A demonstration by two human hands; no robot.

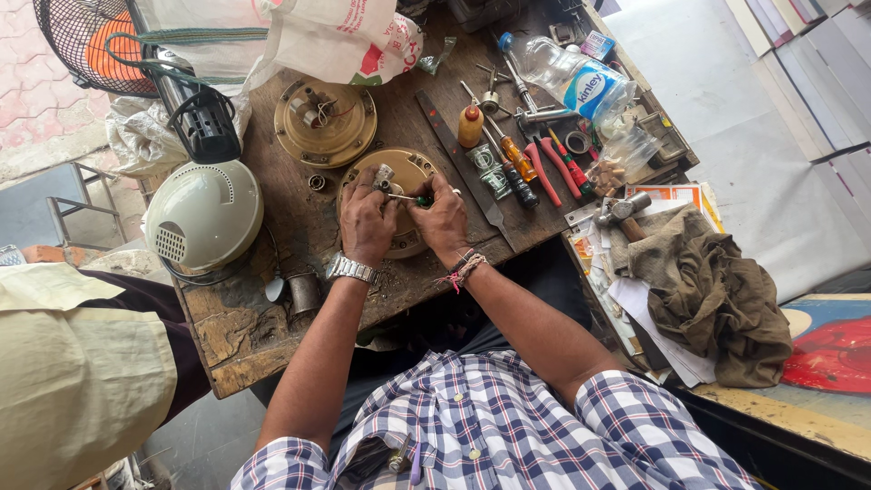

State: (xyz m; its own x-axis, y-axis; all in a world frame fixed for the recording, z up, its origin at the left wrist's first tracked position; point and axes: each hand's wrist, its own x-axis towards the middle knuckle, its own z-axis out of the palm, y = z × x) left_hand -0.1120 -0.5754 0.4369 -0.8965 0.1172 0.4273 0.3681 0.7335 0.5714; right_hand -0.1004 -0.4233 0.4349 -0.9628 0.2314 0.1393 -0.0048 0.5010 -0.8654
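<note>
Mid-job by the look of it: left hand (366, 220) clamped on the round brass motor housing (406, 181) at the workbench (236, 327) centre, right hand (441, 218) pinching a small green-handled screwdriver (410, 198) into it, second housing (324, 122) lying opened behind, nothing reassembled yet.

We are in a small repair workshop, open to the street. A worn, stained wooden bench (245, 327) carries screwdrivers (517, 159), red-handled pliers (544, 172), a hammer (621, 210) and an oil bottle (469, 127) on its far right. Opened fan motor housings (325, 122) lie at its middle, a fan guard (86, 45) stands far left, and a dirty rag (712, 290) lies right.
</note>
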